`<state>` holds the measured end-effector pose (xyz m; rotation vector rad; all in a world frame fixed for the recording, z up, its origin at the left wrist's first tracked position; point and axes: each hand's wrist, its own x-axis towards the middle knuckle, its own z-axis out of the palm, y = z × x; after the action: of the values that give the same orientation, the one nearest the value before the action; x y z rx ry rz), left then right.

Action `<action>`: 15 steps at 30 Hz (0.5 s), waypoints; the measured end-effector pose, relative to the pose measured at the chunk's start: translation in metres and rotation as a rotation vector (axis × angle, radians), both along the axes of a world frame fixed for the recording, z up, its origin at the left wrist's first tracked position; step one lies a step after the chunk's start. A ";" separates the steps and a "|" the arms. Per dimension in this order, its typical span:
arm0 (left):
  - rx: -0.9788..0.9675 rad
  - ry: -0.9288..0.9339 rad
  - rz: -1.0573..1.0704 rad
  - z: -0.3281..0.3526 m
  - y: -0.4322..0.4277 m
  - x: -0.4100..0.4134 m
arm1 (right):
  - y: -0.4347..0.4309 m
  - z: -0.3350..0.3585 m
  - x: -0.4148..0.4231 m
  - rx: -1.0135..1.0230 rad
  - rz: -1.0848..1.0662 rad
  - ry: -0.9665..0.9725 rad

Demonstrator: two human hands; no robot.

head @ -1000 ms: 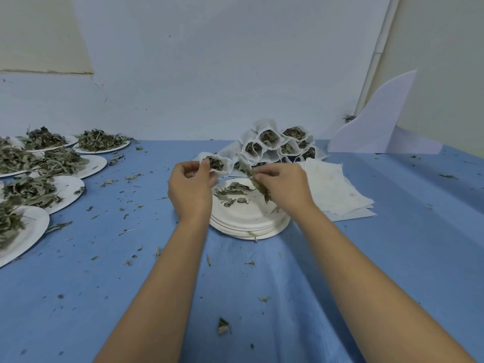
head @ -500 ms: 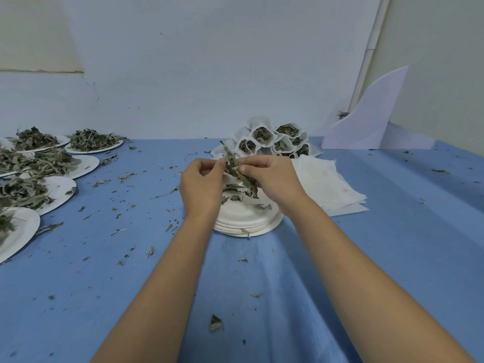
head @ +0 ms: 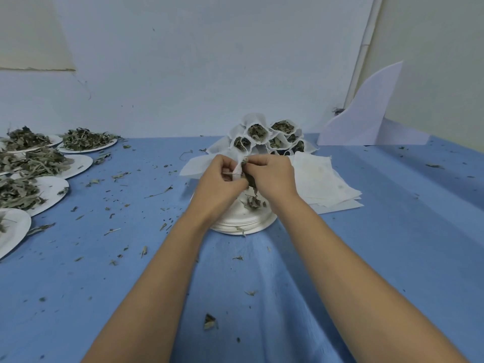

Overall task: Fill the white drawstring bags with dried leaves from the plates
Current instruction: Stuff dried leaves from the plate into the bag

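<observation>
Over a stack of white paper plates [head: 243, 226] my left hand [head: 217, 187] grips a white drawstring bag [head: 237, 169] by its mouth. My right hand [head: 272, 179] pinches a bunch of dried leaves [head: 251, 180] at the bag's opening. A few leaves [head: 252, 203] lie on the top plate below. Behind my hands stands a pile of filled white bags [head: 264, 134], their open mouths showing leaves. An empty flat bag [head: 196, 165] lies to the left of that pile.
Several plates heaped with dried leaves [head: 86, 140] line the left side of the blue cloth [head: 366, 258]. A stack of flat white sheets or bags [head: 322, 182] lies right of my hands. A white curved board [head: 366, 113] leans at the back right. Leaf crumbs are scattered about.
My hands have come together over the plate stack. The right hand has brought its leaves from the plate up to the mouth of the bag held in the left.
</observation>
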<state>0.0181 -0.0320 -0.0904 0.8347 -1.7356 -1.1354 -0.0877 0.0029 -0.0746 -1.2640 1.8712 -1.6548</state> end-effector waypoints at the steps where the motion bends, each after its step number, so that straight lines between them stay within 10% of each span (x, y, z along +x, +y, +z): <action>1: -0.021 -0.026 -0.044 0.000 0.001 -0.001 | 0.000 0.001 0.000 -0.004 0.007 -0.042; 8: -0.243 -0.117 0.119 -0.006 0.000 0.001 | -0.001 0.004 0.004 0.082 0.129 -0.289; 15: -0.238 -0.110 0.255 -0.007 -0.005 0.004 | 0.000 0.000 0.012 0.068 0.212 -0.089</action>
<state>0.0221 -0.0366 -0.0978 0.9518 -1.7528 -0.7105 -0.0752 0.0028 -0.0747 -1.2904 1.6640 -1.4990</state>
